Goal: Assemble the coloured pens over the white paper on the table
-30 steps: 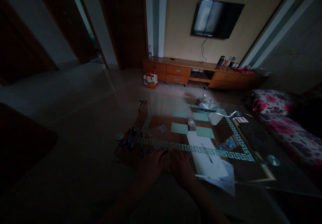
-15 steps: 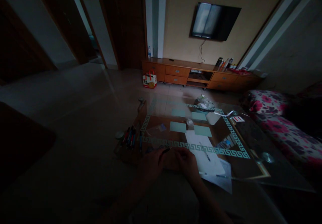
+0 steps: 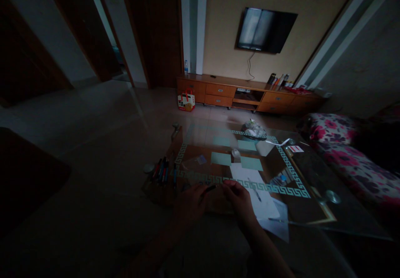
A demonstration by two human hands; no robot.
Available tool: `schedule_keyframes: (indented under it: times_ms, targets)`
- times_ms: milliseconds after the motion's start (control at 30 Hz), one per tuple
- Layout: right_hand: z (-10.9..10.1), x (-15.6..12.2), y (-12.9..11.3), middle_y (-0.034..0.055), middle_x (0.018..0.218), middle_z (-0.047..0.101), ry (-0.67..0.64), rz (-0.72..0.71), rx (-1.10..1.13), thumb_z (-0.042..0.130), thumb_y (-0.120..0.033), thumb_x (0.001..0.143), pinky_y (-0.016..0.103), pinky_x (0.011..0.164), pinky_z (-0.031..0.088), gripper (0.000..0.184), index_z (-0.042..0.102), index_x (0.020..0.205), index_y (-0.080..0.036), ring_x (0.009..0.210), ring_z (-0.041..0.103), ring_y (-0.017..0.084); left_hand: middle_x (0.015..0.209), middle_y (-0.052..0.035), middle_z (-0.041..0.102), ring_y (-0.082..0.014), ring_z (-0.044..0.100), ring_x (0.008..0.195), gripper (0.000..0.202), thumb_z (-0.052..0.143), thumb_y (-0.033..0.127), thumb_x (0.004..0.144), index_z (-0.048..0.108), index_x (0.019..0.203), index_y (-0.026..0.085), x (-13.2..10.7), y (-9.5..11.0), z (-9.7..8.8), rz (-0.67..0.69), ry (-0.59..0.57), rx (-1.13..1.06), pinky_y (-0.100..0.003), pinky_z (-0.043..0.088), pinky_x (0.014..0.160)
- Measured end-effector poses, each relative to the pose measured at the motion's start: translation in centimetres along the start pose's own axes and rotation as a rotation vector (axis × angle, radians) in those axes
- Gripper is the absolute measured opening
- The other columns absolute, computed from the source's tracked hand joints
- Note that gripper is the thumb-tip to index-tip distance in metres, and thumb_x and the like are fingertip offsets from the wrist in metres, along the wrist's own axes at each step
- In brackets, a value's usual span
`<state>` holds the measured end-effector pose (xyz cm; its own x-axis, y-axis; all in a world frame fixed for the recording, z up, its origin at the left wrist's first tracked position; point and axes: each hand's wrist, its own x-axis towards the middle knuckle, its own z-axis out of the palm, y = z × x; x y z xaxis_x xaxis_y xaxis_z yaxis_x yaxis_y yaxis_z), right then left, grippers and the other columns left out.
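Left of white paper (image 3: 248,174), I see left hand (image 3: 190,202) fingers pinching dark pen (image 3: 210,188); right hand (image 3: 240,198) fingers, cannot tell.

Teal Greek-key border (image 3: 275,189), pale green squares (image 3: 220,158) inside it. White paper (image 3: 246,174). Black pen (image 3: 210,187). Red, blue and black pens (image 3: 161,171). Over there, pink blooms on white across the sofa (image 3: 337,130). Red-and-white bag (image 3: 186,101), orange-brown cabinet (image 3: 218,88), beige wall (image 3: 218,28).
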<state>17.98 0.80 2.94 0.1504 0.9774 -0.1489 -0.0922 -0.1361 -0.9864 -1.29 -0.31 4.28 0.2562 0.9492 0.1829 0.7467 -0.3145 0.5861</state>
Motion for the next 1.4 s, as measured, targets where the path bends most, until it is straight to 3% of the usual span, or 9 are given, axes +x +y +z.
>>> schedule_keyframes:
  times_ms: [400,1067,1400]
  targets:
    - [-0.3,0.3,0.9,0.0055,0.091,0.073,-0.048,-0.135,-0.133,0.073,-0.04,0.078,0.036,0.083,0.05,0.024,0.073,0.093,-0.022,0.087,0.066,0.023,0.114,-0.0026,0.067,-0.0195,0.065,0.097,0.03,0.049,0.028,0.093,0.064,0.119,0.029,-0.1,-0.2,0.1,-0.013,-0.021,0.028,-0.033,0.052,0.087]
    - [0.0,-0.1,0.9,0.0075,0.096,0.072,-0.152,-0.142,-0.164,0.07,-0.037,0.081,0.037,0.083,0.051,0.024,0.069,0.097,-0.019,0.091,0.067,0.024,0.107,-0.003,0.068,-0.0173,0.064,0.093,0.03,0.049,0.03,0.094,0.064,0.12,0.03,-0.1,0.2,-0.2,-0.011,-0.078,0.065,-0.029,0.051,0.085]
    - [0.4,-0.3,0.1,0.006,0.089,0.072,-0.175,-0.146,-0.185,0.069,-0.038,0.081,0.032,0.075,0.051,0.024,0.07,0.094,-0.019,0.082,0.066,0.021,0.103,-0.0018,0.068,-0.0178,0.064,0.09,0.028,0.051,0.027,0.092,0.064,0.117,0.03,-0.1,0.0,0.1,0.015,-0.062,0.076,-0.03,0.051,0.082]
